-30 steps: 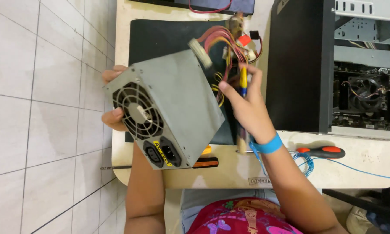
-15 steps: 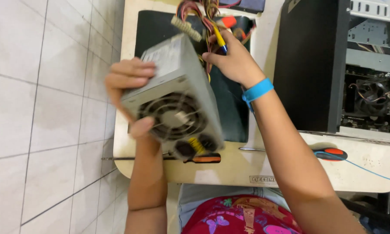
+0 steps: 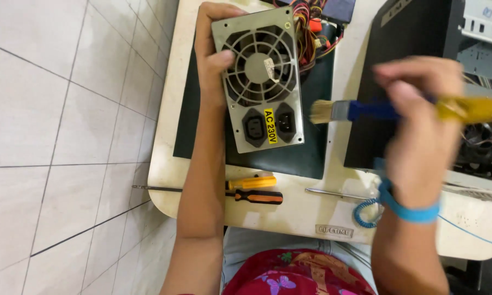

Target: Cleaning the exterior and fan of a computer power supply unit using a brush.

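power supply (image 3: 259, 82) 1, left hand (image 3: 210, 60) | brush (image 3: 366, 110) 1, right hand (image 3: 421, 125) | screwdrivers (image 3: 254, 189) seemingly 2

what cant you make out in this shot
Head view only:
- Right hand: motion-blurred, so its grip on the paintbrush is unclear.
- Power supply: left hand covers its left side; cable bundle cut off by top edge.
- Open computer case: cropped at right edge.

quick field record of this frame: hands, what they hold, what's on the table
left hand: grips grey power supply, fan grille facing camera
right hand: holds brush, bristles toward the power supply, not touching
wrist: blue strap with coiled cord
mat: dark, under the power supply
table: two screwdrivers by the near edge
right side: open PC case
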